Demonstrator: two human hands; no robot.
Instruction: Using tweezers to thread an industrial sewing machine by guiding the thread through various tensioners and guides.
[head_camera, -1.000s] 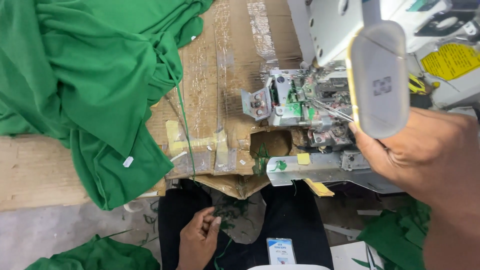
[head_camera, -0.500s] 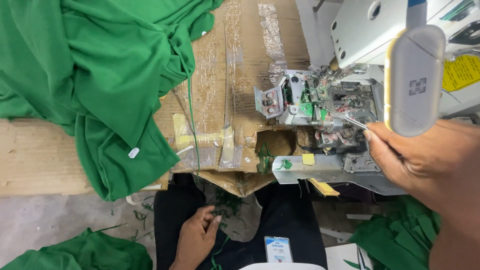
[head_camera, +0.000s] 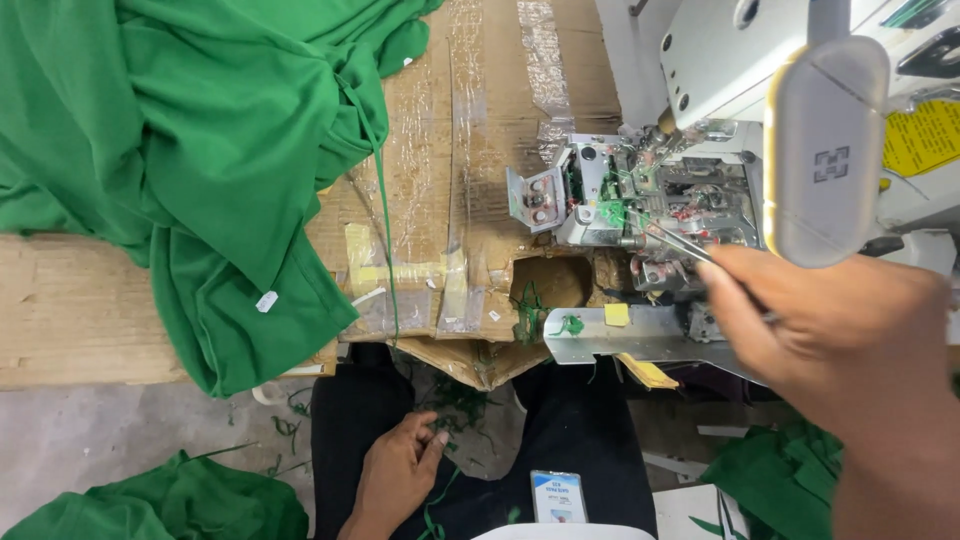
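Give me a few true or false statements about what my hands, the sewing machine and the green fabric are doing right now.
1. The right hand holds tweezers into the open sewing machine. True.
2. The left hand grips the green fabric pile. False: it rests low on the lap, apart from the pile.
3. The green fabric lies on the taped cardboard tabletop, left of the machine. True.
4. The fabric is under the needle. False: no fabric lies at the machine, only green thread.

Green fabric (head_camera: 180, 150) at 10 o'clock; brown taped cardboard (head_camera: 470, 150) at 12; grey-white sewing machine (head_camera: 740, 130) with yellow label (head_camera: 920, 135) at 2; black trousers (head_camera: 580, 430) at 6.
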